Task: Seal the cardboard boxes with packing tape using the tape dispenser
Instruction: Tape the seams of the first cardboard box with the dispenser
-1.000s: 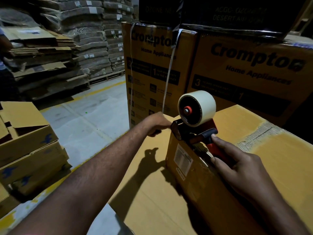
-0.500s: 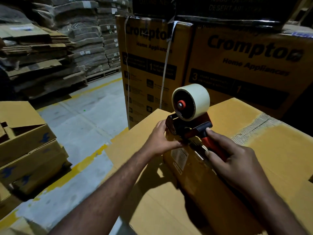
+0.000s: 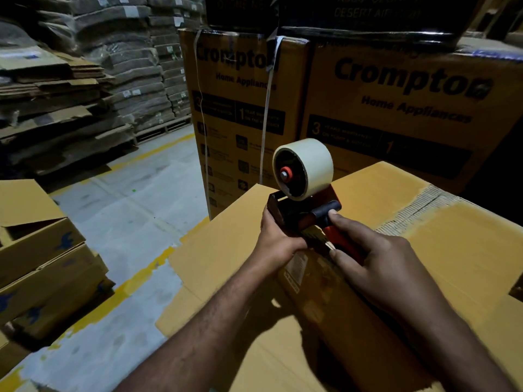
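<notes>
Gripping the tape dispenser (image 3: 307, 210), we curl our right hand (image 3: 379, 267) round its red handle while our left hand (image 3: 278, 241) clasps its front end. Under the dispenser sits a small cardboard box (image 3: 325, 301), which rests on a broader carton (image 3: 458, 250). Behind the dispenser stand closed Crompton cartons (image 3: 396, 108). Left of the dispenser lie a grey concrete floor (image 3: 127, 216) with a yellow line, open-flapped boxes (image 3: 39, 250) — contents hidden — and stacked flat cardboard (image 3: 56, 89).
</notes>
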